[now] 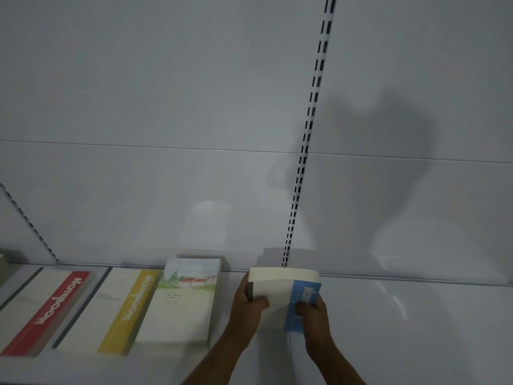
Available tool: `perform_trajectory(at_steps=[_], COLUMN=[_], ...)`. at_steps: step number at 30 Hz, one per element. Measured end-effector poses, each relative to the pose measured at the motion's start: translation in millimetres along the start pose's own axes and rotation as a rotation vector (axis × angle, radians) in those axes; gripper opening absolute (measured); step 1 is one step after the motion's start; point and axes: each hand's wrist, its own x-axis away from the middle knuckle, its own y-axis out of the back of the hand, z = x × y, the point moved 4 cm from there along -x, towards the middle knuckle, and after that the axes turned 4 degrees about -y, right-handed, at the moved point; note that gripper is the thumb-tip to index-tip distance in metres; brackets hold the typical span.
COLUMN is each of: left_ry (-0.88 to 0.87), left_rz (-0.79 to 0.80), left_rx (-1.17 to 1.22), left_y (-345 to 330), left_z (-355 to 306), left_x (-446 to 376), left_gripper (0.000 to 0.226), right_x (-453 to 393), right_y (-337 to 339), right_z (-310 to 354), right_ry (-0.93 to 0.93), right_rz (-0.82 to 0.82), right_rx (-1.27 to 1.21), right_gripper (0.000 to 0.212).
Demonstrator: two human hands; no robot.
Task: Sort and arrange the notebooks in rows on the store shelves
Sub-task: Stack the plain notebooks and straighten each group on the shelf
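While gripped by both hands (280, 304), blue-banded notebooks (286, 295)

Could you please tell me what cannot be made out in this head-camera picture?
- Blue-striped stack: whether it rests on the shelf; the hands, left and right, hide its lower edge.
- Object at far left: cut off by the frame edge.
- Small print on landscape notebooks: blurred.

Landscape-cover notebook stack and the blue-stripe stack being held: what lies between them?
Only bare white shelf separates the landscape-cover stack from the blue-stripe stack, apart from the left hand; head view.
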Motion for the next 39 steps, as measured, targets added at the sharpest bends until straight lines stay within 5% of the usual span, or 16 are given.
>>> perform_trajectory(at_steps=[24,39], left_ry=[0.077,0.336], left_rz=[0.031,0.15], left_rx=[-0.058,-0.504], left_y=[2.0,-3.2], left_z=[21.4,43.2], left_x=[-12.8,-37.1], left_gripper=[0.068,0.043], right_x=[-14.5,-34.0], right_y=[9.8,34.5], right_z=[-27.2,-41.1], right_ry=[-0.067,-0.245], right_rz=[-0.006,-0.132], right_rx=[0.097,0.439], right_gripper=[0.043,0.021])
